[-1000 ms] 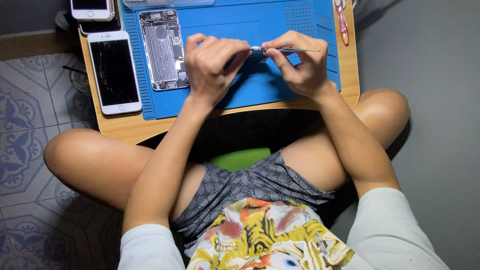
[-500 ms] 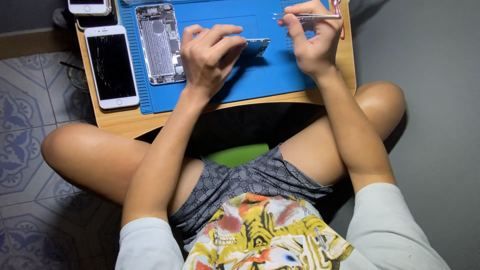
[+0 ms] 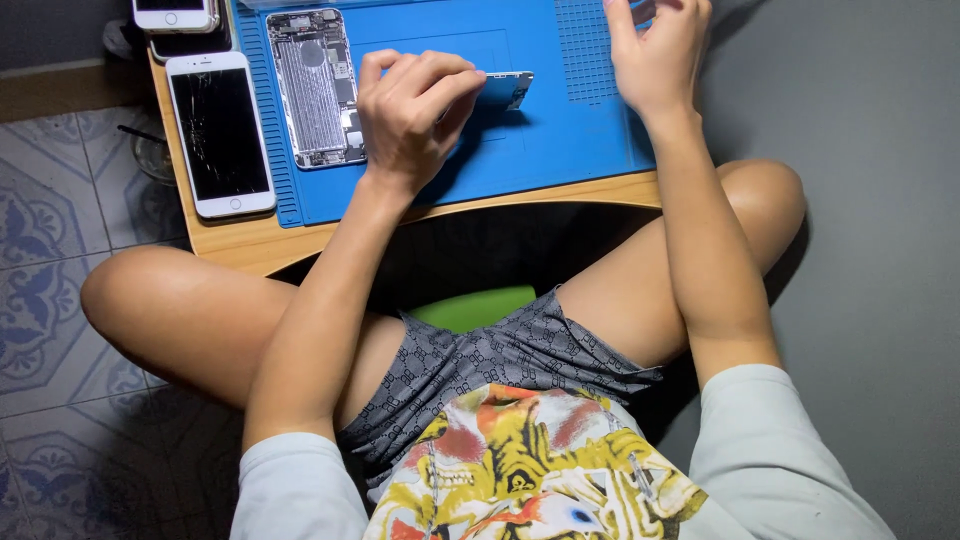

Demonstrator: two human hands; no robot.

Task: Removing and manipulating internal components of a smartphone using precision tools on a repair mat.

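My left hand [image 3: 412, 112] hovers over the blue repair mat [image 3: 560, 140], its fingers pinched on a small flat phone part [image 3: 505, 88] held just above the mat. Up at the mat's far right, my right hand [image 3: 655, 55] reaches the top edge of the view. Its fingertips are cut off there, so whether it holds anything is hidden. An opened phone body [image 3: 312, 90] with exposed insides lies on the mat left of my left hand.
A white phone with a cracked screen [image 3: 220, 135] lies on the small wooden table [image 3: 240, 240] left of the mat. Two more phones [image 3: 178, 20] sit at the top left. My crossed legs are under the table, with tiled floor to the left.
My right hand, which held a thin tool against the part, has pulled away to the upper right. My left hand stays on the part.
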